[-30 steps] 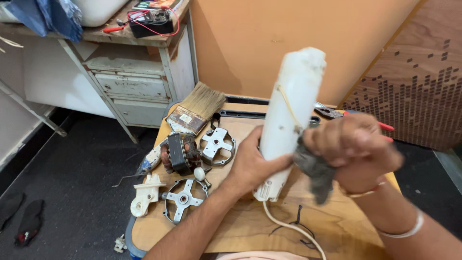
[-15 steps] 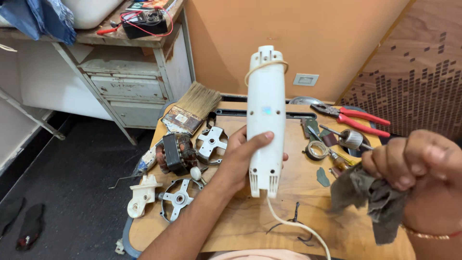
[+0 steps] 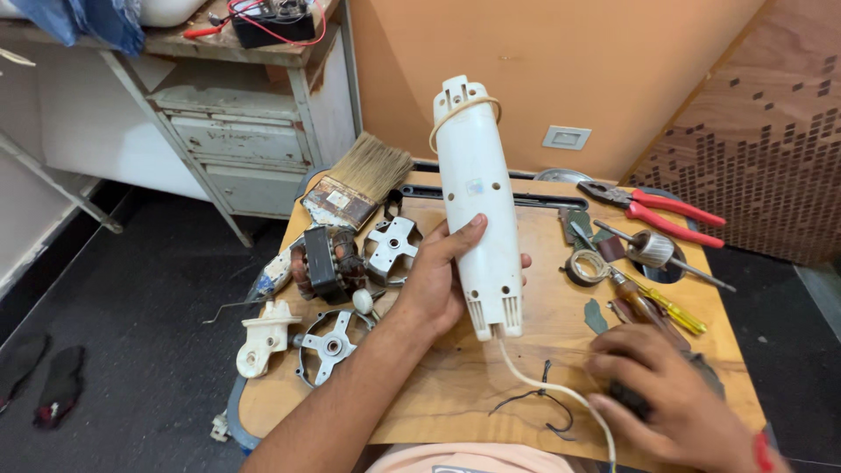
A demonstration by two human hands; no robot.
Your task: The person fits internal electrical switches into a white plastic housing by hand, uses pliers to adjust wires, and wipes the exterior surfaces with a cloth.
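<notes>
1. Holding up the white plastic housing (image 3: 477, 206), the left hand (image 3: 438, 285) was clamped round its lower half, thumb across the front, fingers behind. Its long axis stood near upright, vented end down, and it hung above the wooden table (image 3: 455, 385).
2. Wooden table: flat, worn, grain showing, rounded corners. All places below are relative to the housing.
3. Right hand (image 3: 674, 394) lay lower right of the housing, palm down on a dark rag (image 3: 705, 372) on the table, fingers curled; whether it gripped the rag, I could not tell. Left hand was the nearer one, touching the housing; right was well apart.
4. Paintbrush (image 3: 359, 184), bristly, lay to the left.
5. Motor core (image 3: 324, 263), dark metal, lay left and lower.
6. Red-handled pliers (image 3: 657, 206) lay to the right.
7. White cord (image 3: 547, 390), thin, smooth, ran from the housing's bottom end down toward the right hand.
</notes>
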